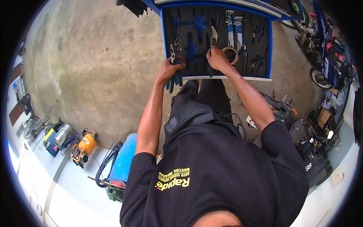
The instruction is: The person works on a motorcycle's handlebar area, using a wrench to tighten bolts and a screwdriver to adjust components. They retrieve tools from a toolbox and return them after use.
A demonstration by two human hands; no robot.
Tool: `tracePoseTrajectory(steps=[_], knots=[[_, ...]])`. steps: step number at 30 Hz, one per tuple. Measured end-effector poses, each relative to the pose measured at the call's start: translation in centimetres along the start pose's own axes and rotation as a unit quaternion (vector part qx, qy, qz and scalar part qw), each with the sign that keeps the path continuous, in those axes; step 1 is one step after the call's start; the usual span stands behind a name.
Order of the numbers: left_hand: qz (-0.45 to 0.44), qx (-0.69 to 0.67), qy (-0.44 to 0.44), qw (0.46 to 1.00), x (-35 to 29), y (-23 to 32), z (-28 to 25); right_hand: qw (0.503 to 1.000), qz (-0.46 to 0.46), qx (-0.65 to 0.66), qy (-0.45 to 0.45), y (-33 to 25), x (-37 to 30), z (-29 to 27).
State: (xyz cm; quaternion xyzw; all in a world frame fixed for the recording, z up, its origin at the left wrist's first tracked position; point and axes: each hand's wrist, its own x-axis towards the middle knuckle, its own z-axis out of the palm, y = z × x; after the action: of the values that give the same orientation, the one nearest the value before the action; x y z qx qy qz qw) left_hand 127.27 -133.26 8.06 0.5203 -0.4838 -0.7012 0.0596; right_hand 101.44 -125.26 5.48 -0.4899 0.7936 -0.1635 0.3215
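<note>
An open blue tool drawer [163,41] with a black foam inlay lies in front of me. At its near left edge, my left hand [169,70] is closed around pliers [172,56], jaws up; their dark and blue handles hang below my fingers. My right hand [218,59] is inside the drawer, closed on slip-joint pliers [214,36] that point away from me. Just right of that hand lies a tan ring like a tape roll [236,56]. Blue cut-out recesses [191,47] show in the foam between my hands.
Two sets of hex keys [238,34] and several small pliers [259,60] fill the drawer's right side. A blue motorcycle [328,70] and piled parts [291,121] stand to the right. Behind me on the left are an orange air compressor [86,143] and a blue drum [124,157].
</note>
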Motion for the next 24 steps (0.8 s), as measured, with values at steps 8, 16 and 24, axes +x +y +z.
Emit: tracePoseTrajectory(steps=[8,16,24], knots=[[-0.065,-0.024,0.018,0.997,0.9,-1.4,-0.5,0.995,0.026,-0.009,-0.095,-0.8,0.2,-1.0],[-0.075,-0.019,0.031,0.997,0.8,-1.3,-0.2,0.963,0.150,0.174,-0.142,1.1,1.1,-1.0],[-0.078,-0.052,0.019,0.995,1.4,-1.8,-0.4,0.996,0.086,-0.027,0.030,-0.9,0.6,-1.8]])
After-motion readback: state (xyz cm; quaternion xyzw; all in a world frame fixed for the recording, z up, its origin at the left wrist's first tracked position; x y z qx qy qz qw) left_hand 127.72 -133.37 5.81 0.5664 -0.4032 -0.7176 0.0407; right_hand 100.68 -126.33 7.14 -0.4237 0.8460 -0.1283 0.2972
